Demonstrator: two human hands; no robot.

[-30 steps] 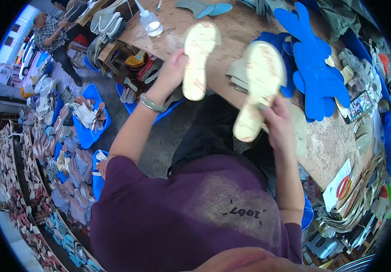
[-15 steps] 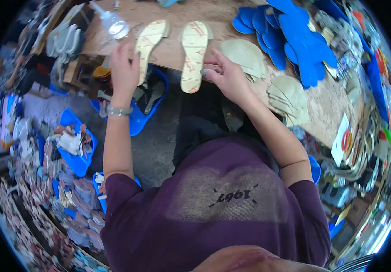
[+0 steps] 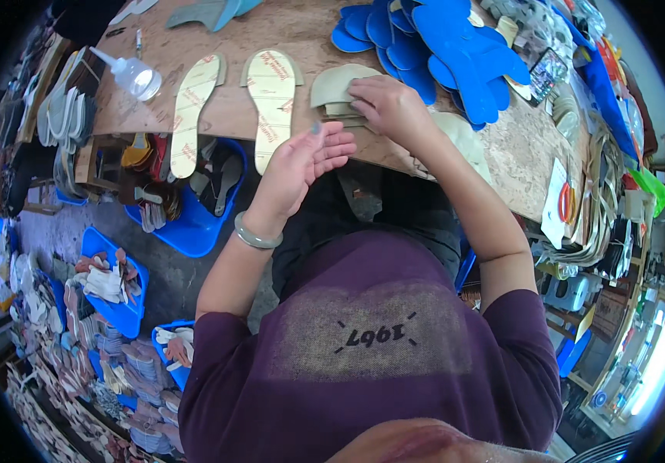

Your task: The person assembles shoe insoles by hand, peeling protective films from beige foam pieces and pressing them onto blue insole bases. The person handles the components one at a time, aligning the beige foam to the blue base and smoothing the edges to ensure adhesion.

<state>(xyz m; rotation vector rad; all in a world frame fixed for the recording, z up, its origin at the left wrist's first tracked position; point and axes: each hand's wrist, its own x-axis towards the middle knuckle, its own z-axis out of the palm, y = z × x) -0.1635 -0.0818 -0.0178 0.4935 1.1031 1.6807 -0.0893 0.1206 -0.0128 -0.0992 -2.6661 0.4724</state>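
Note:
My right hand (image 3: 389,109) has its fingers curled over the stack of beige half-round pieces (image 3: 336,83), gripping at the edge of an upper piece. My left hand (image 3: 305,163) is held just in front of the bench edge, palm turned up and fingers stretched toward that stack, holding nothing. Left of the stack, a pale yellow insole with red print (image 3: 272,96) lies with its near end jutting over the edge, close to my left fingers. Another such insole (image 3: 196,104) lies farther left. Beneath the far end of each insole a grey-beige piece shows.
A clear squeeze bottle (image 3: 138,79) stands at left on the wooden bench (image 3: 232,35). Blue insoles (image 3: 456,65) are heaped at the back right. More beige pieces (image 3: 463,139) lie under my right forearm. Orange-handled scissors (image 3: 566,202) rest at right. Blue bins (image 3: 193,228) sit below.
Both hands have left the two insoles and moved right. My right hand has come onto the beige stack, and my left hand has turned its palm up. The view has shifted too.

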